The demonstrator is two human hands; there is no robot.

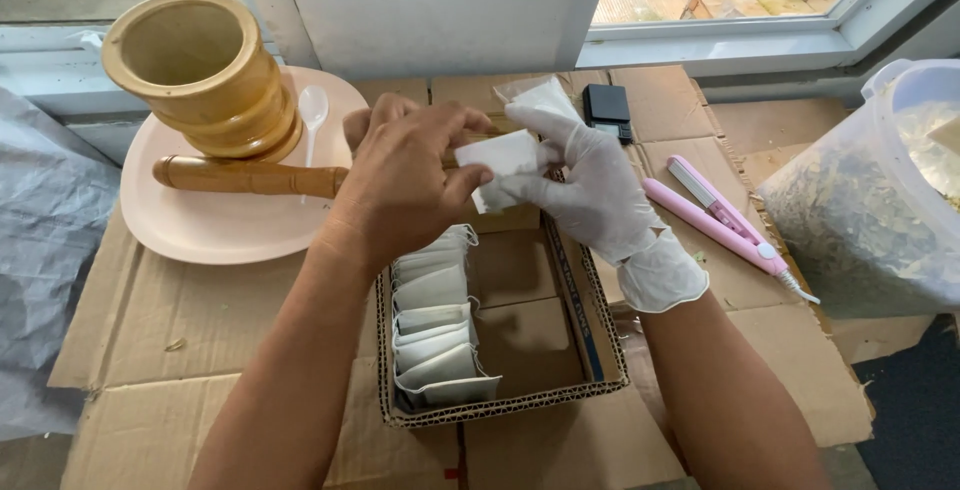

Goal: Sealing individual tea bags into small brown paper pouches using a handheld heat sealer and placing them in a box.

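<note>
Head view, looking down. Both hands are meeting above the far end of a shallow cardboard tray (600, 350). The left hand (405, 175), bare, is closing thumb and fingers on a small white sachet (500, 155); its palm side is facing away, so the exact finger contact is hidden. The right hand (590, 185), wearing a white glove, is pinching the same sachet from the other side with fingertips narrowed on it. The sachet is being held in the air between the two hands, above the tray and clear of it. A second pale piece (545, 100) is showing just behind the gloved fingers; whether it is part of the same sachet or a separate clear bag cannot be told.

Inside the tray, a row of white sachets (435, 335) is standing on edge along the left wall; the far end of the row is disappearing under the left wrist. The right half of the tray is showing bare cardboard.

The tabletop (200, 330) is covered in flattened cardboard. On it, far left, a pink plate (200, 225) is carrying a wooden mortar (200, 75), a wooden pestle (245, 177) whose tip is hidden behind the left hand, and a white plastic spoon (313, 115). A small black device (607, 110) is lying behind the gloved hand, partly blocked. A pink heat sealer (715, 212) is lying to the right. A clear plastic tub of dried plant matter (880, 200) is cut off by the right edge.
</note>
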